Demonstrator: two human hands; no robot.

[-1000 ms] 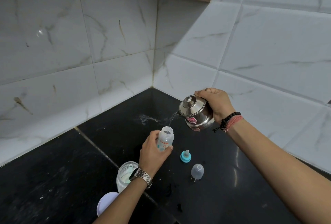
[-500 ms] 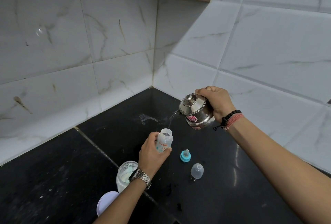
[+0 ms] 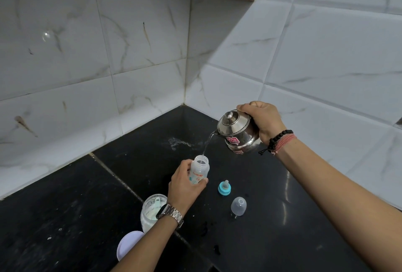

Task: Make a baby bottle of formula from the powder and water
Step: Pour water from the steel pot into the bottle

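Note:
My left hand (image 3: 185,185) grips a small clear baby bottle (image 3: 199,170) with a printed label, held upright over the black counter (image 3: 65,217). Its neck is uncapped. My right hand (image 3: 262,119) holds a steel kettle (image 3: 236,131) tilted to the left, above and to the right of the bottle. A thin stream of water (image 3: 206,144) runs from the spout into the bottle's mouth. An uncovered jar of white powder (image 3: 151,210) with a scoop inside stands just behind my left wrist.
A blue ring with its teat (image 3: 224,188) and a clear dome cap (image 3: 238,206) lie on the counter right of the bottle. A white lid (image 3: 128,244) lies below the jar. A wet patch (image 3: 178,142) marks the corner. Tiled walls (image 3: 326,65) close two sides.
The bottle has shifted slightly in my left hand and the kettle has stayed tilted. Water keeps running from the spout into the bottle.

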